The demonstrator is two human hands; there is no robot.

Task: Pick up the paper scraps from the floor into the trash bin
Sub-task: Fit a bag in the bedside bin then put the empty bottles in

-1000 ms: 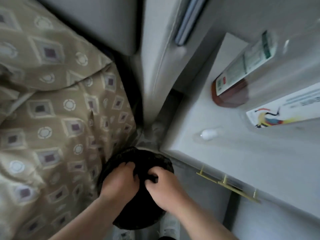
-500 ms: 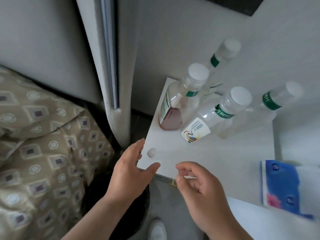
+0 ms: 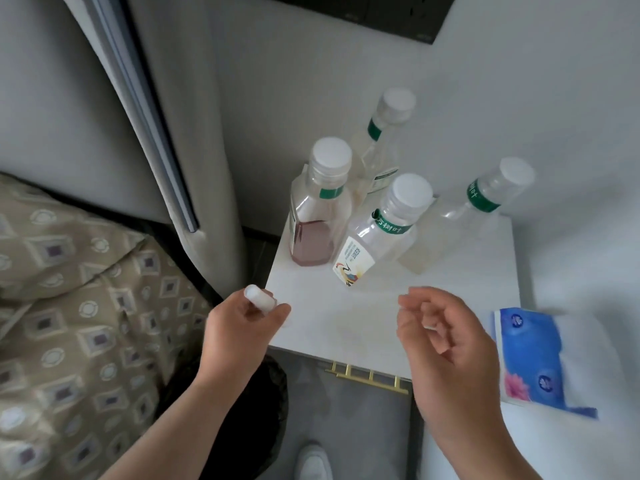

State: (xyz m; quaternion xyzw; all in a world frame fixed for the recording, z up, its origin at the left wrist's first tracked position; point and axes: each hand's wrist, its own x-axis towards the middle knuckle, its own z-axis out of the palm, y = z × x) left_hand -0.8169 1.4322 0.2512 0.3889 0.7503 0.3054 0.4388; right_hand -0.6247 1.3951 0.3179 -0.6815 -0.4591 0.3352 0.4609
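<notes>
A: Since the left-hand grip (image 3: 242, 327) is clenched round a small white plastic cylinder (image 3: 259, 300) just left of centre, over the corner of the white bench (image 3: 346, 327), is that part of the job?

B: Probably rubbish. The round bin with the black liner (image 3: 273, 393) sits right under that wrist at lower centre, so only a short drop is needed.

A: And the right-hand grip (image 3: 446, 341)?

B: Its fingers are loosely curled above the bench. A pale fleck shows among them, but I cannot tell whether it holds a paper scrap. I see none on the grey floor (image 3: 363, 431).

A: The room?

B: Cramped. Four clear white-capped bottles (image 3: 377, 244) crowd the bench's upper part, a blue tissue pack (image 3: 540, 358) lies at right, and patterned beige bedding (image 3: 69, 323) fills the left.
</notes>
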